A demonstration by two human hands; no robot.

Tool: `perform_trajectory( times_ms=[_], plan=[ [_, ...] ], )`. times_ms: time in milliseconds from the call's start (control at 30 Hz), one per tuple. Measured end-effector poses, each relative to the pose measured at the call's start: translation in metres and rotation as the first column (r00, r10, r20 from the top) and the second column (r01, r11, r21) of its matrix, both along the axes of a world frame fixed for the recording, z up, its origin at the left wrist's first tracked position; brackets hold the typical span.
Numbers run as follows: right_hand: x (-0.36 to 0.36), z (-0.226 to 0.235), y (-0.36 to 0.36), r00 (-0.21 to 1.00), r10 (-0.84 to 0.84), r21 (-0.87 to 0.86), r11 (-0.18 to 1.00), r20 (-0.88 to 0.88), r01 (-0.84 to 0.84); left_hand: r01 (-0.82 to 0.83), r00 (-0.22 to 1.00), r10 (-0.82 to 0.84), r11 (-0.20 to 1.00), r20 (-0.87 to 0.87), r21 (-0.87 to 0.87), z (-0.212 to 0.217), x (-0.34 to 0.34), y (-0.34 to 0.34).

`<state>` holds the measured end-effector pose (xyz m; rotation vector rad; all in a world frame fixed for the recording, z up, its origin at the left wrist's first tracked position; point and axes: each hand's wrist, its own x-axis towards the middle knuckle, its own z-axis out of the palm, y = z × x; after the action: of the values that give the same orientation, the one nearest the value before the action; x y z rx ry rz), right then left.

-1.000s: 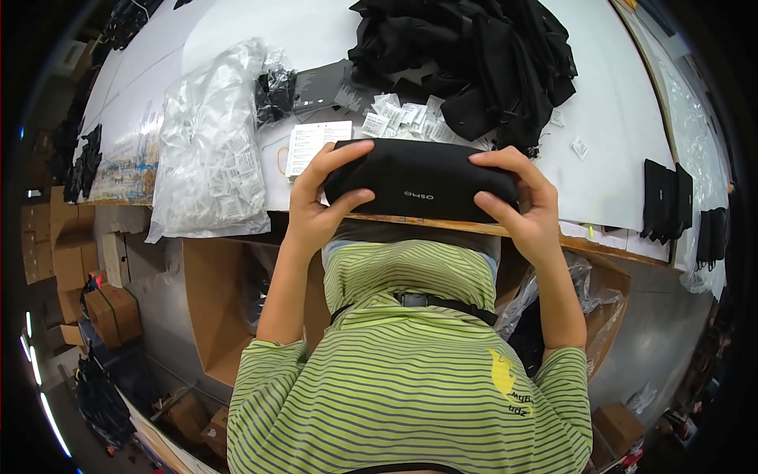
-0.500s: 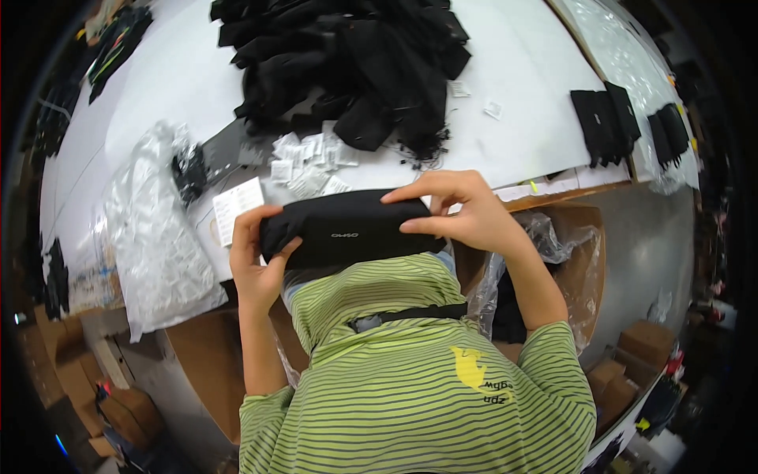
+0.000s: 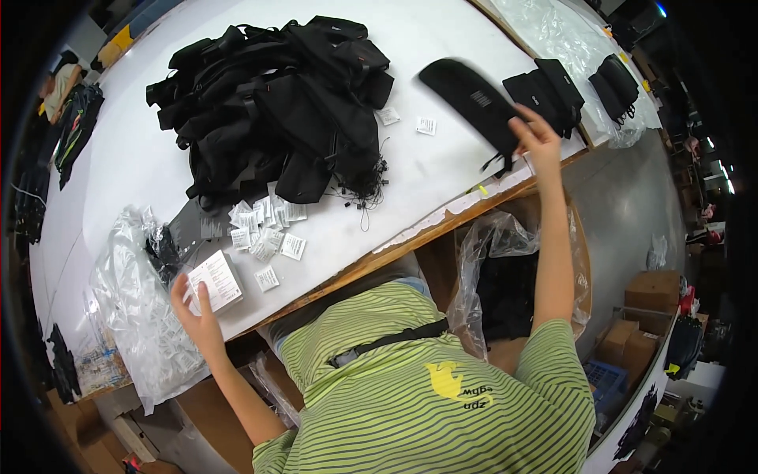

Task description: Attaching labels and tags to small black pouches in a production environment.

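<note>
My right hand (image 3: 539, 142) pinches one end of a long black fabric pouch (image 3: 467, 101). The pouch is held out over the right part of the table, slightly blurred, with a short cord end dangling near my fingers. At the table's front left, my left hand (image 3: 199, 318) reaches to a stack of white printed cards (image 3: 219, 282). Its fingers are apart, and a fingertip lies at the stack's near left edge. Small white packets (image 3: 267, 229) are scattered just beyond the cards. Past them lies a big heap of black pouches (image 3: 276, 110) with tangled cords.
Finished-looking black pouches (image 3: 546, 96) lie at the table's right, with more black pouches (image 3: 614, 88) beyond a wooden strip. A clear plastic bag of packets (image 3: 150, 316) rests at left. Below the front edge stands a plastic-lined carton (image 3: 580, 261). Another person (image 3: 61, 91) is at far left.
The pouch has left my left hand and swung to the far right in my right hand. My left hand has moved down and left to the white cards. The view has shifted.
</note>
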<state>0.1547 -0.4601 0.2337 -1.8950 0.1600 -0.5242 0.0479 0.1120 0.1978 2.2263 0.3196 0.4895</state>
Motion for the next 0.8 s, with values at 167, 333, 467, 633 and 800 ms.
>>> perform_trajectory(
  times_ms=[167,333,467,633,800],
  plan=[
    [0.044,-0.020,-0.108,0.905,-0.360,-0.010,0.930,-0.225,0.368,-0.118,0.985,0.151,0.938,-0.079,0.326,-0.017,-0.001,0.032],
    [0.058,-0.059,-0.129,0.802,-0.593,-0.635,0.647,-0.073,0.421,-0.103,0.961,0.217,0.859,-0.174,0.502,-0.045,0.007,0.044],
    [0.041,-0.049,-0.035,0.956,-0.165,-0.405,0.913,-0.241,0.056,-0.036,0.943,0.166,0.913,-0.288,0.406,-0.041,0.010,0.038],
    [0.017,-0.054,0.100,0.835,0.276,-0.379,0.793,-0.476,-0.478,-0.074,0.974,0.181,0.821,-0.136,0.567,-0.041,0.010,0.026],
    [0.045,-0.072,0.144,0.911,0.026,-0.491,0.835,-0.412,-0.247,-0.126,0.976,0.206,0.797,-0.070,0.591,-0.025,0.012,0.012]
  ],
)
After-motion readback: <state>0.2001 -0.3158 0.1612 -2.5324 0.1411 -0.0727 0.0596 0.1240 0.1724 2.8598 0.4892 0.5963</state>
